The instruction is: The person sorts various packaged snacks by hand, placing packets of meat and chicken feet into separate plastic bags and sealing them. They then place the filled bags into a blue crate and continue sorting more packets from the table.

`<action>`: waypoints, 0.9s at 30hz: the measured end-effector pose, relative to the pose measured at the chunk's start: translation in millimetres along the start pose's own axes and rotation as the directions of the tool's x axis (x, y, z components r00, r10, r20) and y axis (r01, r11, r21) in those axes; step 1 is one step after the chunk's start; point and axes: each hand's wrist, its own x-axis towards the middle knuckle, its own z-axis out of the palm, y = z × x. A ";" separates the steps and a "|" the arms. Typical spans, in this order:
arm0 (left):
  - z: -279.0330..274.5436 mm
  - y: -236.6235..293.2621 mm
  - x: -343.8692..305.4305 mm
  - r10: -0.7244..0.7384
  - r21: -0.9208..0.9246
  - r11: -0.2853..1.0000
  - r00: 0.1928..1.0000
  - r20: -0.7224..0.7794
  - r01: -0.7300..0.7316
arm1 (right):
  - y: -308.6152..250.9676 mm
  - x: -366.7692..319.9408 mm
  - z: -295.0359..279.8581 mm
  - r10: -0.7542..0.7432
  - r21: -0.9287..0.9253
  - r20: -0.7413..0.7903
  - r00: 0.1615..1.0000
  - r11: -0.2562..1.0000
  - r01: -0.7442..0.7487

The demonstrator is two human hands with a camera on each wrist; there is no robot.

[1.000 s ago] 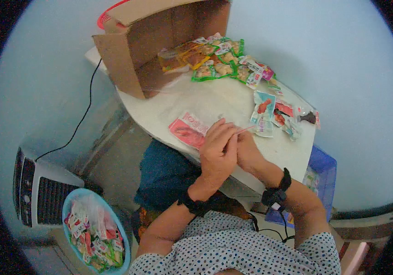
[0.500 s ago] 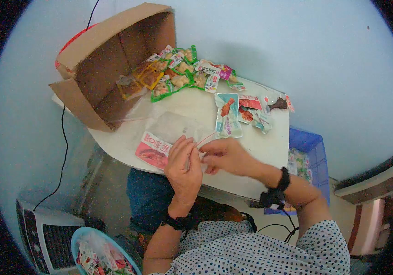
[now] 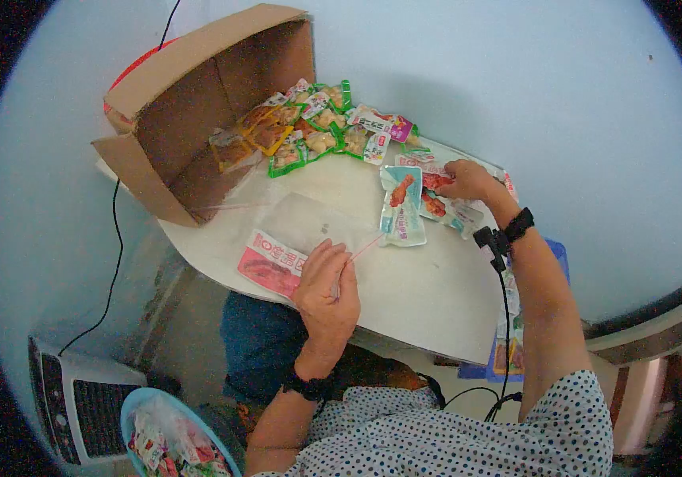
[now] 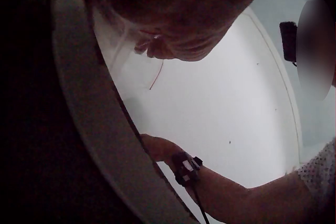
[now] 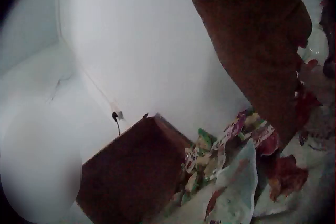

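My left hand (image 3: 327,290) holds the edge of a clear zip bag (image 3: 313,219) on the white table, close to its thin red strip (image 3: 369,248). A red-and-white snack packet (image 3: 265,266) shows at the bag's left end, partly behind the left fingers. Over at the right side of the table, my right hand (image 3: 472,181) pinches another red-and-white snack packet (image 3: 412,164), its fingers covering the right part. Beside that packet lies a light-blue snack packet (image 3: 401,205) with a drumstick picture. In the right wrist view, the right hand (image 5: 262,50) hangs over the packets, its fingertips largely hidden.
An open cardboard box (image 3: 190,119) lies on its side at the back left. Several green-edged snack packets (image 3: 317,143) are heaped at its mouth. Below the table stand a light-blue basket (image 3: 128,421) of packets at left and a blue crate (image 3: 556,254) at right.
My right hand has left the bag's edge and reached right to the packets, where the red one has shifted left. The left hand stays on the bag. Earlier, both hands were together on it.
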 end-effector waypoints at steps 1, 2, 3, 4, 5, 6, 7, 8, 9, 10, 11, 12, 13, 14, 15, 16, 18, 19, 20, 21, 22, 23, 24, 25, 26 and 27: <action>0.8 -1.0 -0.1 0.005 -0.010 1.000 1.000 -0.004 -0.005 | 2.0 4.6 -0.8 -0.015 -0.009 0.008 1.000 1.000 0.015; 1.2 -1.8 0.1 0.005 -0.001 1.000 1.000 -0.003 -0.005 | 2.7 7.4 -3.4 -0.029 -0.018 0.017 0.999 0.999 0.029; 1.5 -1.9 0.4 0.005 0.007 1.000 1.000 0.000 -0.005 | 3.4 8.5 -4.6 -0.042 -0.026 0.026 0.999 0.999 0.042; 1.8 -1.5 0.7 0.004 0.014 1.000 1.000 0.003 -0.004 | 3.8 8.3 -4.1 -0.048 -0.016 -0.008 0.999 0.999 0.048; 1.9 0.6 1.7 0.005 0.012 1.000 1.000 0.001 -0.005 | 3.6 6.9 -3.3 -0.054 -0.005 -0.040 0.998 0.999 0.054; 1.8 3.1 3.1 0.006 0.010 1.000 1.000 -0.001 -0.006 | 3.7 5.9 -3.3 -0.060 0.005 -0.073 0.996 0.998 0.061; 2.1 4.6 4.0 0.008 0.009 1.000 1.000 -0.006 -0.008 | 4.1 5.1 -5.1 -0.047 0.032 -0.069 0.996 0.998 0.050; 3.0 4.7 4.1 0.006 0.003 1.000 1.000 -0.006 -0.006 | 3.8 4.0 -7.8 -0.036 0.058 -0.066 0.997 0.998 0.039; 3.6 4.2 4.1 0.001 0.000 1.000 1.000 -0.008 -0.001 | 3.0 5.6 -8.6 -0.028 0.084 -0.061 0.998 0.996 0.033; 3.4 3.5 3.0 -0.004 -0.005 1.000 1.000 -0.011 0.004 | 4.5 8.3 -7.5 -0.025 0.097 -0.099 0.995 0.995 0.034; 2.7 2.8 2.7 0.004 0.003 1.000 1.000 -0.012 -0.004 | 7.8 10.8 -7.1 -0.019 0.110 -0.138 0.990 0.993 0.035; 1.9 2.7 3.5 0.013 0.010 1.000 1.000 -0.010 -0.013 | 11.8 12.7 -6.6 -0.011 0.125 -0.177 0.984 0.992 0.034; 1.6 3.3 3.8 0.022 0.018 1.000 1.000 -0.006 -0.022 | 16.7 14.7 -6.4 -0.023 0.149 -0.258 0.966 0.987 0.064; 2.7 1.7 2.9 0.024 0.018 1.000 1.000 -0.008 -0.024 | 19.4 14.4 -8.9 -0.030 0.170 -0.338 0.941 0.981 0.093; 4.3 -0.1 2.8 0.026 0.019 0.999 1.000 -0.008 -0.026 | 22.0 13.3 -10.5 -0.033 0.189 -0.415 0.909 0.974 0.122; 5.2 -1.4 2.5 0.028 0.019 0.999 1.000 -0.007 -0.028 | 24.9 10.9 -10.6 -0.030 0.238 -0.476 0.879 0.958 0.162; 4.7 -0.2 3.5 0.031 0.017 0.999 0.999 -0.007 -0.031 | 18.1 -5.4 -27.4 -0.014 0.322 -0.593 0.805 0.913 0.252; 4.2 0.2 3.9 0.034 0.017 0.999 0.999 -0.008 -0.034 | 12.6 -21.8 -39.1 -0.011 0.321 -0.618 0.786 0.909 0.265; 4.8 0.4 3.8 0.026 0.003 1.000 1.000 -0.010 -0.026 | 9.4 -37.2 -49.7 -0.024 0.358 -0.595 0.803 0.887 0.291; 4.2 1.0 3.8 0.016 -0.010 1.000 1.000 -0.015 -0.016 | 6.3 -50.4 -59.5 -0.043 0.393 -0.570 0.820 0.863 0.318; 4.1 0.7 3.8 0.007 -0.022 1.000 1.000 -0.024 -0.007 | 3.7 -62.2 -68.4 -0.066 0.426 -0.548 0.834 0.836 0.345; 4.5 -0.4 3.1 0.010 -0.017 1.000 1.000 -0.029 -0.010 | 3.8 -74.2 -75.3 -0.153 0.436 -0.503 0.851 0.805 0.403; 5.7 -2.4 1.8 0.013 -0.012 1.000 0.999 -0.033 -0.014 | 0.6 -86.8 -82.1 -0.242 0.450 -0.457 0.856 0.767 0.457; 6.3 -3.9 1.0 0.018 -0.006 1.000 0.999 -0.035 -0.018 | -5.5 -100.8 -90.5 -0.298 0.525 -0.287 0.910 0.746 0.410; 6.5 -4.8 1.1 0.023 0.001 1.000 0.999 -0.037 -0.023 | -16.5 -116.7 -100.2 -0.352 0.589 -0.112 0.929 0.730 0.348; 7.1 -4.7 2.0 0.027 0.006 1.000 0.999 -0.037 -0.027 | -26.3 -126.6 -103.1 -0.403 0.640 0.065 0.913 0.719 0.272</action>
